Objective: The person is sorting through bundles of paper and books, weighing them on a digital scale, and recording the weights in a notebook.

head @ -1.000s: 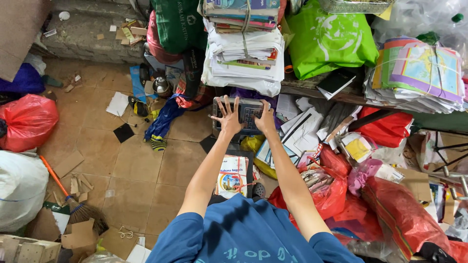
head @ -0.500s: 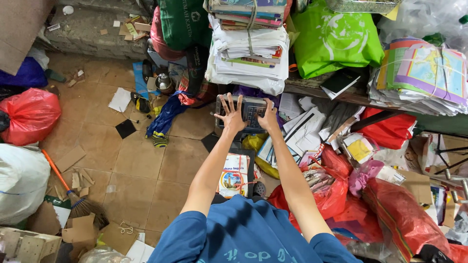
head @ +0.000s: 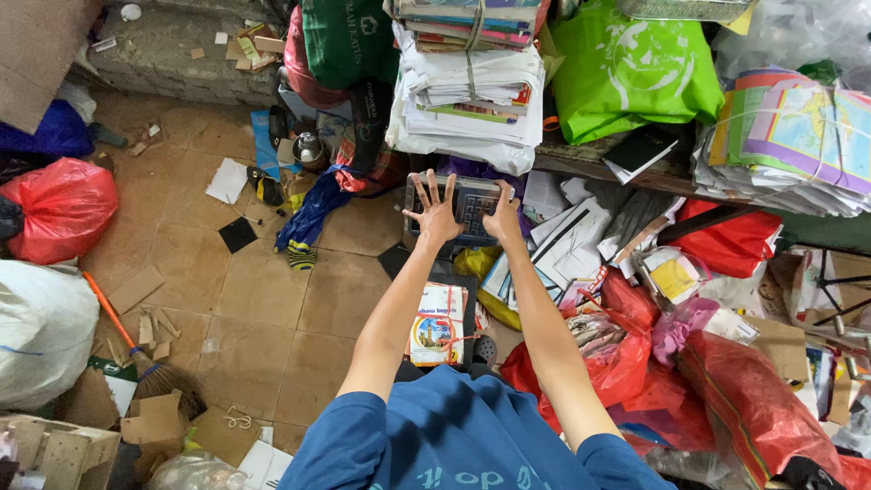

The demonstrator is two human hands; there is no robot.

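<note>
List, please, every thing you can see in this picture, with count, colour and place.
scale: one, grey, centre, under both hands
bound book: one, white and orange, floor below the scale
paper stack: one, mostly white, tied, top centre
green bag: one, top right
red bags: several, one left, others lower right
white sack: one, left edge
broom: one, orange handle, lower left
map bundle: one, multicoloured, right
left hand: fingers spread, on the scale
right hand: on the scale's panel
</note>
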